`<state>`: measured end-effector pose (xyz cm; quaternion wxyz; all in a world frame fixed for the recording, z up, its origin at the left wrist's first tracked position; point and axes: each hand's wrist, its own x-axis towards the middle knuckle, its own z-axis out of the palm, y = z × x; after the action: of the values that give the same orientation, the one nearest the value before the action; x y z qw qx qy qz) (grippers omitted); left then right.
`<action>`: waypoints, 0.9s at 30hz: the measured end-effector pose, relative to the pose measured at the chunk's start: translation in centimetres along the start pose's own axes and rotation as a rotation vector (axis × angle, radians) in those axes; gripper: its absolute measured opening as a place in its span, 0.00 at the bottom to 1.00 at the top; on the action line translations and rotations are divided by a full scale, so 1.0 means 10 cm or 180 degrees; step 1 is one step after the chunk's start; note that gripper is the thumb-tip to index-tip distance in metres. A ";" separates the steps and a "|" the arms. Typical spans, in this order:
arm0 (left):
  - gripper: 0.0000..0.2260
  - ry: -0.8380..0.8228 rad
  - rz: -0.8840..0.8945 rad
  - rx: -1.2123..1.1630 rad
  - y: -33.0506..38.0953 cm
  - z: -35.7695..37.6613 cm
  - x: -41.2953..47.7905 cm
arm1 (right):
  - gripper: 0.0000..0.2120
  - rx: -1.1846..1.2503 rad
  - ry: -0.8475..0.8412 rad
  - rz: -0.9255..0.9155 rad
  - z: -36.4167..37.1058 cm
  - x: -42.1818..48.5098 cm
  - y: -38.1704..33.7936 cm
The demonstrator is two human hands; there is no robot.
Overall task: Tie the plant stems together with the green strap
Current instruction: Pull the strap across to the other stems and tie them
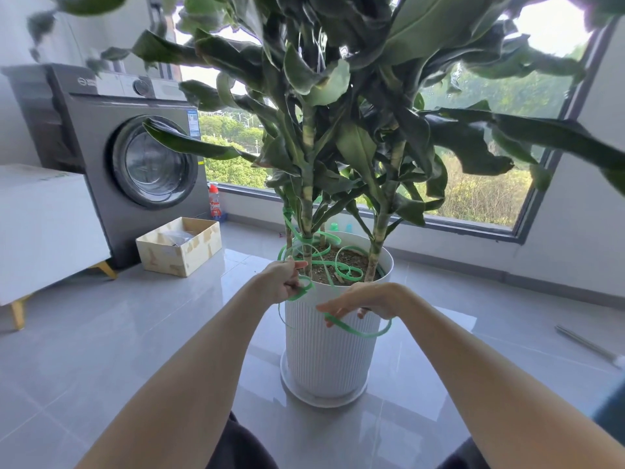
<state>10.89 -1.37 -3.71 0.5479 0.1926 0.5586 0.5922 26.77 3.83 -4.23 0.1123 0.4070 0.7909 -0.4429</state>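
**A:** Where's the strap?

**B:** The green strap (363, 334) lies in loose coils over the soil (348, 257). One turn looks wrapped round the centre stem (307, 211) low down, and another sits higher on the thin left stem (288, 231). The right stem (382, 228) stands apart with no wrap that I can see. The free length comes forward over the pot (324, 360) rim.

**A:** Hands?

**B:** The left hand (283, 282) is at the near-left rim, fingers curled round the strap. The right hand (367, 299) is in front of the pot wall, fingertips pinching the strap, with a slack loop hanging under it.

**A:** What does the step need?

**B:** My judgement: clear the slack first, since the coils could snag or twist. Keep the band flat. Hold with the left hand as an anchor and feed with the right hand round the outer stem. Draw it in gently, snug but not biting. The stems look stiff, so a hard pull could tilt them in the soil.

**A:** Surroundings?

**B:** A saucer (321, 399) sits under the pot on the tiled floor. To the left are a cardboard box (179, 245) and a washing machine (135, 157), with a window behind.
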 end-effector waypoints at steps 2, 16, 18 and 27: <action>0.16 -0.0103 -0.0070 -0.0049 -0.01 0.03 0.00 | 0.28 -0.0154 0.0018 0.0032 0.02 0.01 0.01; 0.16 -0.0250 -0.0302 0.1249 -0.08 0.11 -0.03 | 0.15 0.0042 0.2274 0.0601 -0.06 0.03 0.11; 0.15 -0.0201 -0.0282 0.1712 -0.10 0.13 -0.03 | 0.08 -0.0237 0.2567 0.0778 -0.03 -0.01 0.11; 0.13 0.0107 0.0244 0.2851 -0.14 0.10 0.00 | 0.12 -0.1142 0.2778 0.1167 0.05 -0.03 0.18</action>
<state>12.32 -1.26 -4.68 0.3790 0.4217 0.7612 0.3149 28.17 3.79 -5.41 -0.0846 0.6607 0.7433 -0.0617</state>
